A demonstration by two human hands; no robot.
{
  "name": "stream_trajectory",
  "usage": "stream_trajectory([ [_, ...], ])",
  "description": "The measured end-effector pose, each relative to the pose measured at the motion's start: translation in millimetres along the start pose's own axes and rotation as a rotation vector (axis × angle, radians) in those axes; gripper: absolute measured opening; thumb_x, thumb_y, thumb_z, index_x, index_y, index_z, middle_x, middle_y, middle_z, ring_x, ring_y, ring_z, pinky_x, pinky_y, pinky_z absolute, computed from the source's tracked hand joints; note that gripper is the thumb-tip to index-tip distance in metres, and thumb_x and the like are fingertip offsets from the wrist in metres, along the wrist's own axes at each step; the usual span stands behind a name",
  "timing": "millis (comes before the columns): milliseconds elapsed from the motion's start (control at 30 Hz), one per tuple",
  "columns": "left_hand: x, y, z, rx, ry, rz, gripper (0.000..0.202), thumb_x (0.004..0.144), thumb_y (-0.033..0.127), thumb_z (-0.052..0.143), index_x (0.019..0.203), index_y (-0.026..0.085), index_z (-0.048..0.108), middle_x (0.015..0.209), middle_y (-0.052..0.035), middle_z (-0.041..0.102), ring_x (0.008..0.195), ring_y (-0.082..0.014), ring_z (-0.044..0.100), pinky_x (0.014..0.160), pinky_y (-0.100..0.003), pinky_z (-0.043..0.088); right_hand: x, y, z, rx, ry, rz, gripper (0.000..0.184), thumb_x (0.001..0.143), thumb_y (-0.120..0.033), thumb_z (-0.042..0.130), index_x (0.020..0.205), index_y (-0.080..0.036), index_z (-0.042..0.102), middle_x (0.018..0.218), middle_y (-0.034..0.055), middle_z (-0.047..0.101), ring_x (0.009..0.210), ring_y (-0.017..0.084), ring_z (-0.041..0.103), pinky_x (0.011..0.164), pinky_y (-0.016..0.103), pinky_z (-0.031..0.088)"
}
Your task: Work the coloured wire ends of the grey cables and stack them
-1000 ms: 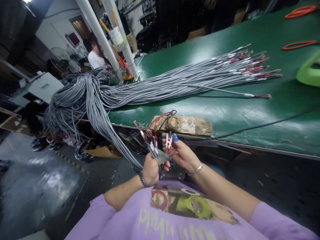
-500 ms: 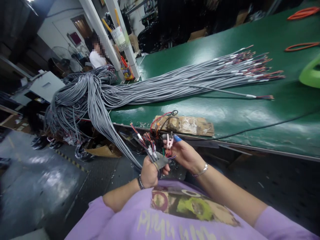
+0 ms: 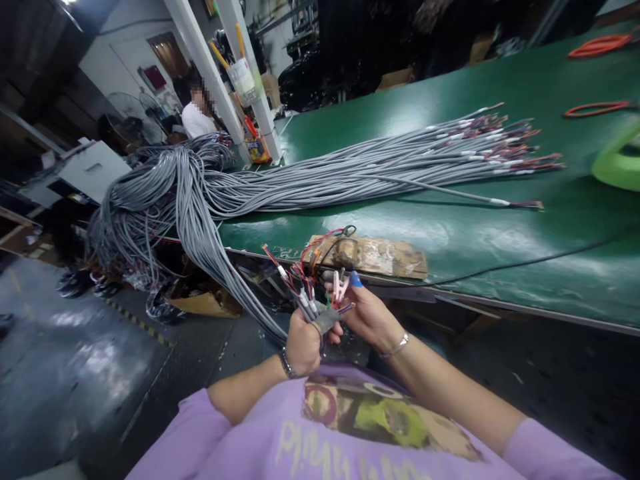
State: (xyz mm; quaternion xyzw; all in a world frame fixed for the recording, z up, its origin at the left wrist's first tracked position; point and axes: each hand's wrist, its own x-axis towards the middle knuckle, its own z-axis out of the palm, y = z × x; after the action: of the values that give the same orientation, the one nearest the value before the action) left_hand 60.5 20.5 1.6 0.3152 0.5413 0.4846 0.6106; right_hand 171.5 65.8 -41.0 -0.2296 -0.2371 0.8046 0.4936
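Note:
Low in the middle, my left hand (image 3: 304, 343) is closed around several grey cables (image 3: 306, 303), just below their white-sleeved ends. Thin coloured wires (image 3: 299, 270) fan out above the fist. A grey strip (image 3: 326, 321) lies across its fingers. To the right, my right hand (image 3: 373, 317), with blue tape on the thumb tip, has its fingers curled around a small pink clip (image 3: 341, 287). Loose red, green and purple wires show between the two hands. The exact contact of the fingertips with these wires is hidden.
On the green bench (image 3: 500, 253) lies a long bundle of grey cables (image 3: 320, 180), draping over the left edge. A wooden board (image 3: 380, 255) sits at the front edge, with a black cord (image 3: 515, 262) running right. Behind the white posts (image 3: 200, 67) is another person (image 3: 197, 119).
My right hand and the pink clip have come slightly lower and nearer my left hand. The left hand keeps its hold on the cables and has shifted slightly right. The view has tilted a little.

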Motion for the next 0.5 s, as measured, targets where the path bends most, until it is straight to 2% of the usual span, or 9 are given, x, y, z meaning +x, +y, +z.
stream_trajectory([
  [167,-0.4,1.2,0.1,0.021,0.011,-0.009,0.046,0.048,0.053,0.082,0.058,0.015,0.059,0.048,-0.0015,0.061,0.036,-0.0082,0.048,0.039,-0.021,0.035,3.0,-4.0,1.5,0.044,-0.015,0.066,0.046,0.075,-0.063,0.066,0.077,-0.018,0.068,0.061,0.0034,0.066,0.041,0.014,0.053,0.041,0.028,0.041],
  [367,-0.7,2.2,-1.6,0.026,0.018,0.002,0.044,0.049,0.052,0.081,0.056,0.015,0.057,0.047,-0.0011,0.061,0.036,-0.0076,0.048,0.039,-0.02,0.036,2.9,0.3,-1.4,-0.011,-0.004,-0.002,0.05,0.081,-0.064,0.058,0.097,-0.018,0.069,0.064,0.0044,0.067,0.053,0.019,0.06,0.05,0.032,0.047],
  [500,0.2,0.0,-2.0,0.03,0.011,0.01,0.045,0.049,0.053,0.081,0.057,0.015,0.058,0.048,-0.001,0.061,0.036,-0.0077,0.048,0.039,-0.02,0.036,4.8,1.8,-2.3,0.01,0.02,-0.004,0.045,0.081,-0.061,0.06,0.095,-0.019,0.069,0.068,0.0049,0.069,0.055,0.019,0.061,0.05,0.031,0.048],
])
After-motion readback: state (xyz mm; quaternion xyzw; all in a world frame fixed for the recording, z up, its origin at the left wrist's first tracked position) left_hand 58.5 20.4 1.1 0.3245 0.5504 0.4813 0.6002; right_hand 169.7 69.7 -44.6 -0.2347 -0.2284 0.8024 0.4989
